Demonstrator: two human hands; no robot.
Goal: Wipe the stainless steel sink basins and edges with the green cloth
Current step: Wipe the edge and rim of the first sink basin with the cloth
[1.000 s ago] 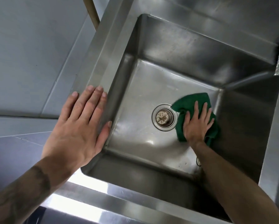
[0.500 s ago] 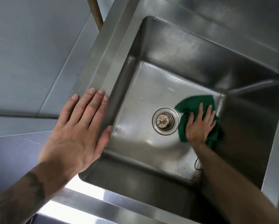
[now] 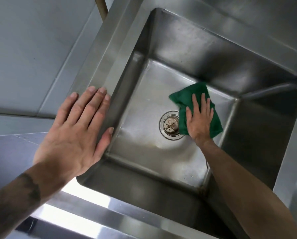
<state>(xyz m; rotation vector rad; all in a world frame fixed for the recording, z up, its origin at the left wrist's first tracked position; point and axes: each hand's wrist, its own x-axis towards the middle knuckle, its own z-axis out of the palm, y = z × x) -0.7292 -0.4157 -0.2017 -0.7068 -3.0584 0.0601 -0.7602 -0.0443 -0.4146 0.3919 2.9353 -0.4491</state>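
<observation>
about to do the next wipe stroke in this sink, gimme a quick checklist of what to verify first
1. Contact: right hand lies flat on the green cloth, fingers spread: ok.
2. Placement: the cloth lies on the basin floor: ok.
3. Cloth clear of the drain: not ok, its edge overlaps the drain's right side.
4. Support: left hand rests flat on the sink rim, out of the wiping path: ok.
5. Near right corner of the floor clean: not ok, brownish marks show there.
6. Cloth damp enough: cannot tell.
</observation>
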